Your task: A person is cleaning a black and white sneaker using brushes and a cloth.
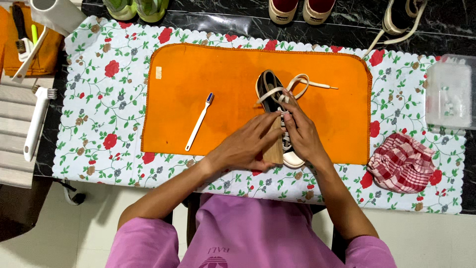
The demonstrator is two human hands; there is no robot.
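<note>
From the head camera, a dark shoe (275, 106) with a pale sole lay on the orange cloth (223, 99), its long axis running near to far, heel end far and toe end near the person. Both hands met over its near half. The left hand (246, 145) was curled around a wooden block (273, 144) pressed against the shoe's left side, fingers wrapped, not open. The right hand (301, 134) gripped the shoe from the right, fingertips pinching at the lace area; how tightly could not be told. Cream laces (296, 84) looped loose over the far end, one tip trailing right. The shoe sat directly ahead of the body, both hands equally close and touching it. A white toothbrush (199, 121) lay left of the shoe, apart, slanted. The floral mat (99, 99) lay under the cloth. Right, a clear plastic box (448, 94) stood at the mat's edge, with a red checked rag (401, 163) nearer. A small pale label (158, 72) was sewn at the cloth's far-left corner. A white scrub brush (37, 121) lay far left.
</note>
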